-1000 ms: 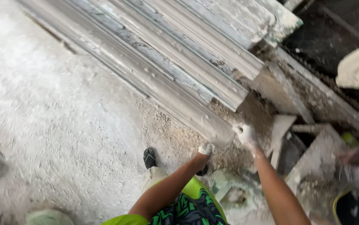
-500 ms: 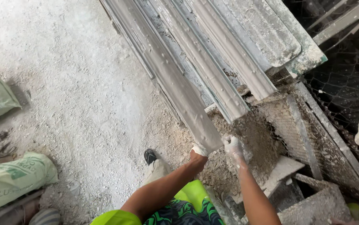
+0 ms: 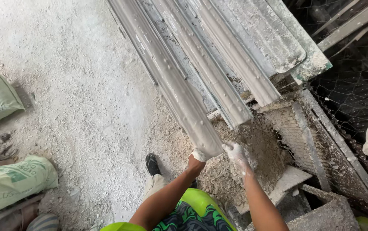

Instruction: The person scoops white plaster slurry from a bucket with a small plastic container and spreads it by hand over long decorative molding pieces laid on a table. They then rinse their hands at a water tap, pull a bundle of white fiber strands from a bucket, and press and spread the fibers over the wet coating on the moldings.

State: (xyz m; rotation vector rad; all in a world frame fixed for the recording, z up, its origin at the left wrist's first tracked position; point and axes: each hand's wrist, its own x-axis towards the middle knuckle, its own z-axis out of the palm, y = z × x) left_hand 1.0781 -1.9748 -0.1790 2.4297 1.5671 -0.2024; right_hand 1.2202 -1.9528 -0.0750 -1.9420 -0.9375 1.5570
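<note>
Two hands on the near end of a long grey plaster-coated moulding strip (image 3: 171, 85), one at each bottom corner. Left hand (image 3: 197, 157) looks clenched around the left corner, though the white plaster hides the fingers a bit. Right hand (image 3: 235, 152) is spread against the right corner, pressing more than gripping. Compared with half a second back, the strip's end sits a touch lower and closer to the body, both hands riding with it. Just right of the right hand lie two more grey moulded lengths (image 3: 218, 77); left of the left hand, dusty white floor (image 3: 64, 85) and green woven sacks (image 3: 13, 182).
</note>
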